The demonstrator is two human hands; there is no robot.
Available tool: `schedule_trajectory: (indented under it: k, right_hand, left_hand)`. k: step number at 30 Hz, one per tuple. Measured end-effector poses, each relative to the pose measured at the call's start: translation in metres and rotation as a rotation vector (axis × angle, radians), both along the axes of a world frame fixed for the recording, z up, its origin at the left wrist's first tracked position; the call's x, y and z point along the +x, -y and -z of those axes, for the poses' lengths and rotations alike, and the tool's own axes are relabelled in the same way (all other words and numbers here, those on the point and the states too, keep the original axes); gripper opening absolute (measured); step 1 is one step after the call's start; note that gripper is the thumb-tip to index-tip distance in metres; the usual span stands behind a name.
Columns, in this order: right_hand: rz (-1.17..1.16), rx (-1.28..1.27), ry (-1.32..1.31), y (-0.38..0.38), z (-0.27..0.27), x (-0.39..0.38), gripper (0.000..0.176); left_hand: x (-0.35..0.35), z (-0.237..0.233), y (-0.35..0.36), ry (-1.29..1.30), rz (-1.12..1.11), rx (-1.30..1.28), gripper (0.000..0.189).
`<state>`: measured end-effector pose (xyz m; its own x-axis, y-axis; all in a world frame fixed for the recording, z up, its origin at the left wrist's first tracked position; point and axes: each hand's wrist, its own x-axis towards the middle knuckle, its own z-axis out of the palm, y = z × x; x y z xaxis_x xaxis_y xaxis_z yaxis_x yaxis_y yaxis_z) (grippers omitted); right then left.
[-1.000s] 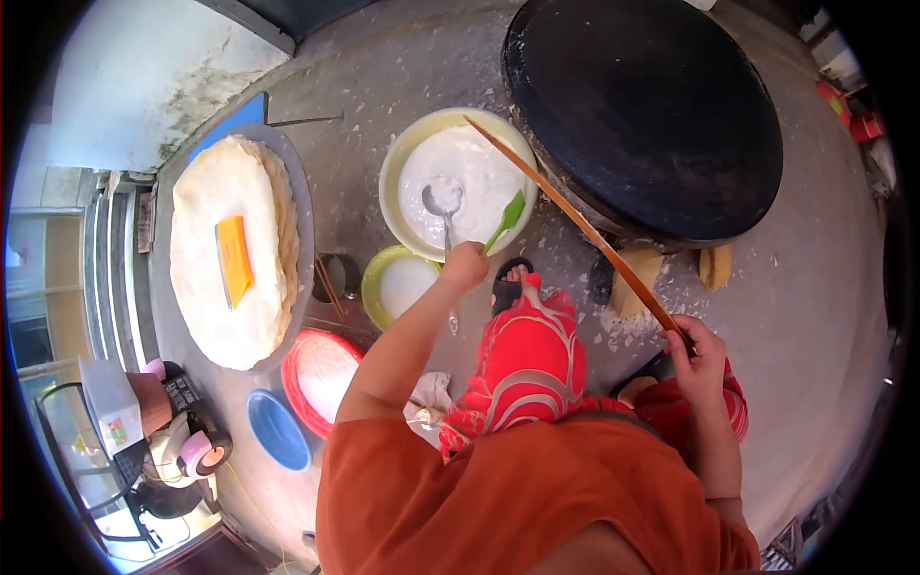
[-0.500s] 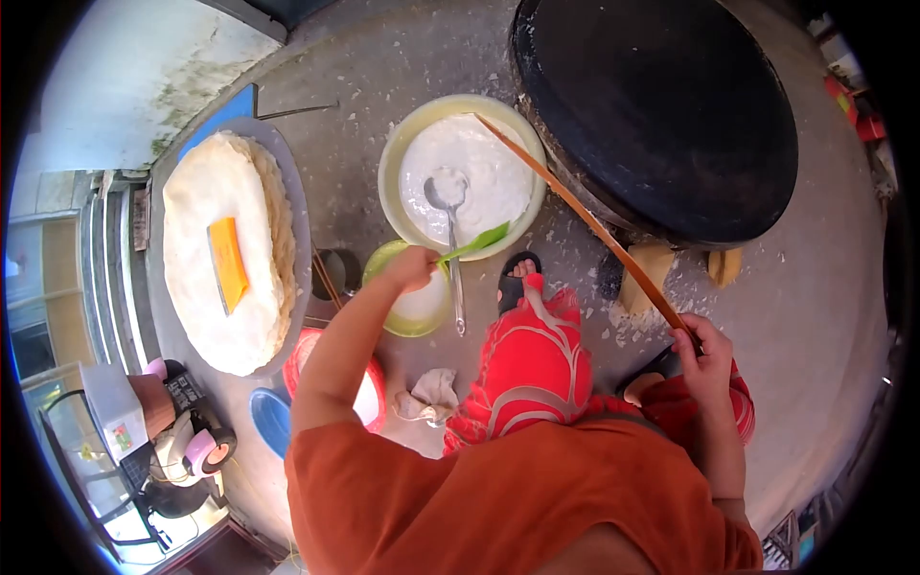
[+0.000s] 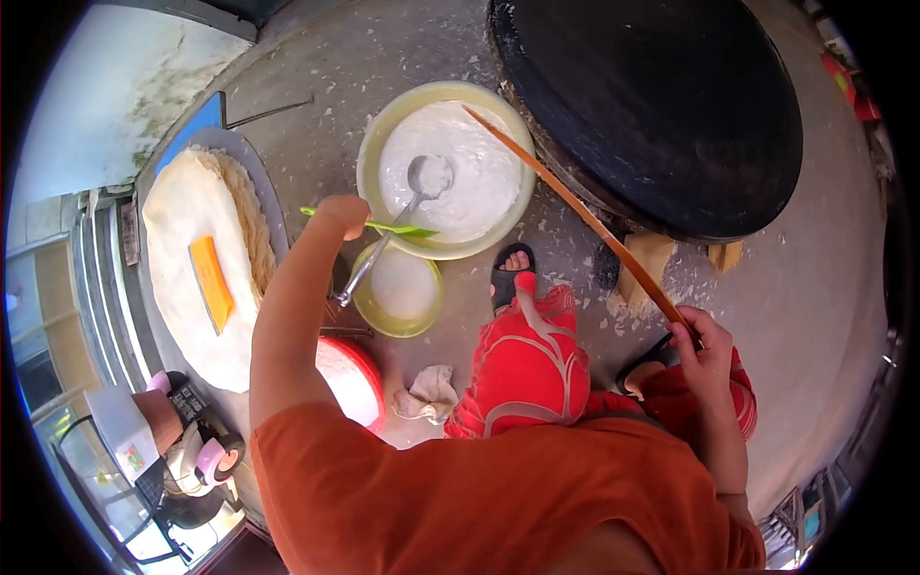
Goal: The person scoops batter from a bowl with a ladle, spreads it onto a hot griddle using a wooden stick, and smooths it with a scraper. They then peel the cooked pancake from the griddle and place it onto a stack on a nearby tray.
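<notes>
I find the left hand (image 3: 345,218) with fingers closed round the handle of a bright green spatula (image 3: 417,231), apparently plastic. Its blade lies at the near left rim of a large, round, pale yellow bowl (image 3: 368,163) and crosses the handle of a long silver metal ladle (image 3: 429,177). I record the ladle's head as resting in the thick white batter (image 3: 479,172) that fills much of that bowl; its handle passes over the rim and across a small yellow-green bowl (image 3: 414,326) holding white contents.

The right hand (image 3: 702,342) is closed on one end of a long, narrow, brown wooden strip (image 3: 599,230). The strip slants past the edge of a large, round, black griddle (image 3: 652,115), and its far tip is over the batter; I cannot tell whether tip and batter touch.

To the left I note a stack of thin, pale flatbreads (image 3: 192,278) on a round grey tray (image 3: 261,174), with a flat orange scraper (image 3: 211,285) lying on top. A red basin (image 3: 376,385) is partly hidden by the left arm. Just beside it, a crumpled off-white cloth (image 3: 431,391) lies on the floor.
</notes>
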<state>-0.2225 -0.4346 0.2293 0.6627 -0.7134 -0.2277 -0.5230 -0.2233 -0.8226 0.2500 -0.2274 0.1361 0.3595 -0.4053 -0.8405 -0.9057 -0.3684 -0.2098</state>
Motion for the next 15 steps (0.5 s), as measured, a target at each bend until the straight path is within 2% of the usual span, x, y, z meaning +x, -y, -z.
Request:
schedule_trajectory:
  k: [2, 4, 5, 7, 9, 11, 12, 15]
  right_hand:
    - [0.001, -0.011, 0.012, 0.000, 0.000, -0.001, 0.013]
    - [-0.019, -0.022, 0.003, 0.000, -0.002, -0.002, 0.013]
    - [-0.016, -0.024, 0.008, -0.001, -0.003, -0.004, 0.013]
    - [-0.008, 0.002, 0.013, -0.001, -0.005, -0.005, 0.013]
    - [-0.013, -0.020, 0.014, -0.002, -0.006, -0.007, 0.013]
    - [-0.016, -0.047, 0.012, -0.003, -0.005, -0.009, 0.013]
    - [-0.026, -0.062, 0.002, -0.005, -0.004, -0.009, 0.013]
    - [-0.047, -0.074, 0.003, -0.008, -0.006, -0.011, 0.014]
  left_hand:
    - [0.004, -0.011, 0.006, -0.016, 0.053, -0.006, 0.021]
    - [0.000, -0.022, 0.006, -0.277, -0.722, -0.171, 0.018]
    - [-0.006, -0.023, 0.002, -0.273, -0.717, -0.174, 0.018]
    - [-0.026, -0.020, -0.013, -0.618, -1.150, -0.577, 0.016]
    - [-0.050, -0.005, -0.025, -0.683, -1.290, -0.725, 0.020]
    - [-0.090, -0.024, -0.019, -0.823, -1.629, -0.710, 0.027]
    - [-0.105, -0.018, -0.025, -0.983, -1.782, -0.724, 0.034]
    - [-0.147, 0.006, -0.056, -1.407, -2.052, -0.753, 0.037]
